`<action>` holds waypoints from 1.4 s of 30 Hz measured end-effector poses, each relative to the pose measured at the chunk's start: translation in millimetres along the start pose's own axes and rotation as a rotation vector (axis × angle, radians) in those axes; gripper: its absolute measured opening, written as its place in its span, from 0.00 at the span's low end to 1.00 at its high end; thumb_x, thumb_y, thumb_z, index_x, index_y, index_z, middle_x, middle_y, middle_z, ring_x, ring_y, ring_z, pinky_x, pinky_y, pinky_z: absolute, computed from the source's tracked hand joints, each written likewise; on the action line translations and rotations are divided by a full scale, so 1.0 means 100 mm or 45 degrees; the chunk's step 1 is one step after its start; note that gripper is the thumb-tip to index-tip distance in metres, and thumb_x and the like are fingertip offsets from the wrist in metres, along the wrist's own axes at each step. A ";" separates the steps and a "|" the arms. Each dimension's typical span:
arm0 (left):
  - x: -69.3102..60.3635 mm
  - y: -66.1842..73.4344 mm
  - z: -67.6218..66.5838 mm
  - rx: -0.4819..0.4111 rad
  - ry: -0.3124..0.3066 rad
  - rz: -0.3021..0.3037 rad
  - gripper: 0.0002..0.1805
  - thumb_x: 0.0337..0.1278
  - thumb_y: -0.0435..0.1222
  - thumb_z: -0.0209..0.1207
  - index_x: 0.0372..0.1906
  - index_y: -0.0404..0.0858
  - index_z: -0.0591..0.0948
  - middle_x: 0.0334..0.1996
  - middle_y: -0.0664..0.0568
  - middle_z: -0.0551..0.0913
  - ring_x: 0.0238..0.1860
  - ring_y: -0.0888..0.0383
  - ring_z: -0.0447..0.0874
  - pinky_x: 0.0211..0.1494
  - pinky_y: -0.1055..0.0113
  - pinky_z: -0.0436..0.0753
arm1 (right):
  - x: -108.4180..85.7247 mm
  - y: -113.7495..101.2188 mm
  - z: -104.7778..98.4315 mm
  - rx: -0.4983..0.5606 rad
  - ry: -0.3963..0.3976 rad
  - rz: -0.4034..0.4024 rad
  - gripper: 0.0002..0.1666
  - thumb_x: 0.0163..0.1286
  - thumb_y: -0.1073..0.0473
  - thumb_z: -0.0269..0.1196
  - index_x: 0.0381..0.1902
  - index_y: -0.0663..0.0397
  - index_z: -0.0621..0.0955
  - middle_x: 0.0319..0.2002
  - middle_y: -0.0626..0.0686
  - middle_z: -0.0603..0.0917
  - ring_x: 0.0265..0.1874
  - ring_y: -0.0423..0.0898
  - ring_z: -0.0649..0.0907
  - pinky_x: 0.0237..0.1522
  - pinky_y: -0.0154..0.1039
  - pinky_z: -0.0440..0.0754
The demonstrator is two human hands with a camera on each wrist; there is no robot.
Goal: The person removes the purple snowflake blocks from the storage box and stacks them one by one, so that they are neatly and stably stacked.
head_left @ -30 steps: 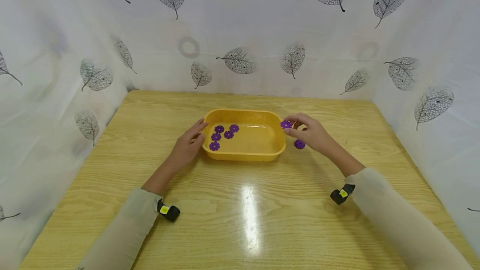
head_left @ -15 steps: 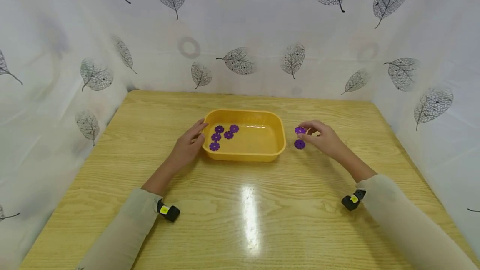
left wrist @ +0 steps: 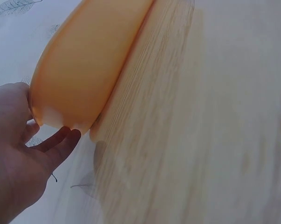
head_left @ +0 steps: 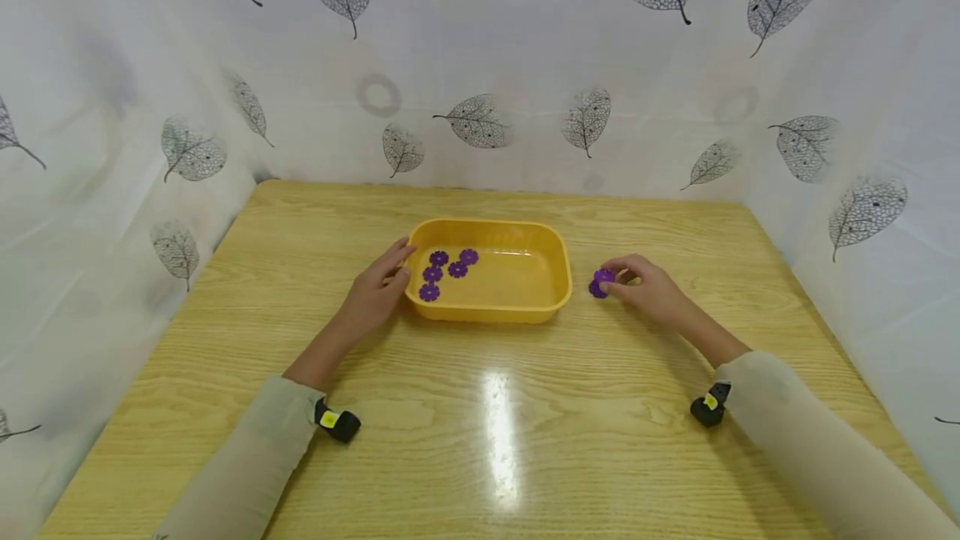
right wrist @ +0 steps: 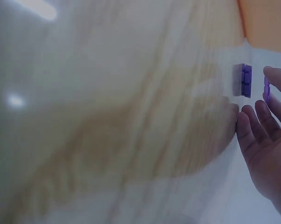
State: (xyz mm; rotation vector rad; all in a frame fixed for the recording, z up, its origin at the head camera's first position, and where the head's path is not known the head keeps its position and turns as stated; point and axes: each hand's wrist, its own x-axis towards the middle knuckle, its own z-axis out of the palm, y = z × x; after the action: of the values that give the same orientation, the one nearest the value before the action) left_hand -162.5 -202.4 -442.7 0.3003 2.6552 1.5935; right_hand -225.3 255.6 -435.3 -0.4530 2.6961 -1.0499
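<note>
My left hand [head_left: 372, 288] holds the left end of a yellow plastic tub [head_left: 487, 314]. In the left wrist view, its fingers touch the tub's outer wall [left wrist: 84, 70]. Several purple notched, flower-shaped discs [head_left: 432, 274] lie flat at the left inside the tub. My right hand [head_left: 647, 290] is to the right of the tub and pinches one such purple disc [head_left: 604, 276] between thumb and fingers. Just under it on the table is a small purple stack [right wrist: 246, 80] of discs, thick when seen side-on. A narrow gap separates the held disc from the stack in the right wrist view.
The light wooden table [head_left: 420, 440] reaches back to a white curtain [head_left: 510, 40] with grey leaf prints, which also hangs at both sides. A black wrist camera [head_left: 341, 426] is strapped at each sleeve cuff. A bright reflection shines on the tabletop.
My right hand has carried the purple disc from the tub's right rim rightward, then down over the stack. The left hand and the tub have stayed put.
</note>
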 end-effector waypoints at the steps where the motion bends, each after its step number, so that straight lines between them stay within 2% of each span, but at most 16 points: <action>1: 0.00 0.00 0.00 -0.002 0.000 0.001 0.28 0.80 0.41 0.44 0.78 0.42 0.62 0.81 0.55 0.51 0.76 0.47 0.62 0.75 0.48 0.69 | 0.00 0.01 0.00 -0.003 -0.003 -0.007 0.27 0.74 0.50 0.63 0.63 0.59 0.77 0.56 0.61 0.77 0.52 0.58 0.79 0.41 0.33 0.82; 13: -0.01 0.01 0.00 0.007 0.000 -0.005 0.28 0.80 0.42 0.44 0.78 0.43 0.62 0.81 0.56 0.51 0.76 0.47 0.62 0.75 0.48 0.69 | -0.01 0.04 0.04 -0.023 -0.018 -0.060 0.25 0.72 0.54 0.65 0.62 0.62 0.78 0.54 0.62 0.79 0.49 0.55 0.79 0.43 0.35 0.80; 25: -0.02 0.04 0.00 0.005 -0.006 -0.019 0.28 0.80 0.42 0.44 0.79 0.43 0.62 0.82 0.56 0.50 0.76 0.45 0.62 0.76 0.47 0.68 | 0.02 0.10 0.07 -0.031 -0.029 -0.074 0.23 0.72 0.56 0.65 0.60 0.62 0.79 0.52 0.62 0.79 0.46 0.53 0.78 0.36 0.33 0.82; 34: -0.02 0.05 0.00 0.003 -0.001 -0.018 0.28 0.79 0.42 0.44 0.78 0.44 0.62 0.81 0.57 0.51 0.74 0.45 0.65 0.75 0.47 0.69 | 0.01 0.10 0.07 -0.080 -0.024 -0.100 0.24 0.73 0.54 0.64 0.60 0.62 0.79 0.52 0.61 0.80 0.46 0.52 0.79 0.47 0.41 0.80; 42: -0.02 0.05 0.00 0.004 -0.004 -0.020 0.28 0.79 0.42 0.44 0.78 0.44 0.62 0.81 0.57 0.51 0.75 0.46 0.64 0.75 0.47 0.69 | 0.01 0.10 0.07 -0.090 -0.024 -0.087 0.24 0.73 0.54 0.64 0.61 0.62 0.79 0.51 0.60 0.80 0.46 0.52 0.79 0.48 0.41 0.80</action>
State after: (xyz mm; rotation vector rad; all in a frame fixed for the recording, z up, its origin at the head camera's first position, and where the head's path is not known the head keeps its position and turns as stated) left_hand -160.0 -200.5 -438.2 0.2816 2.6514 1.5831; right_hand -226.5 257.5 -447.6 -0.5684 2.7259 -0.9644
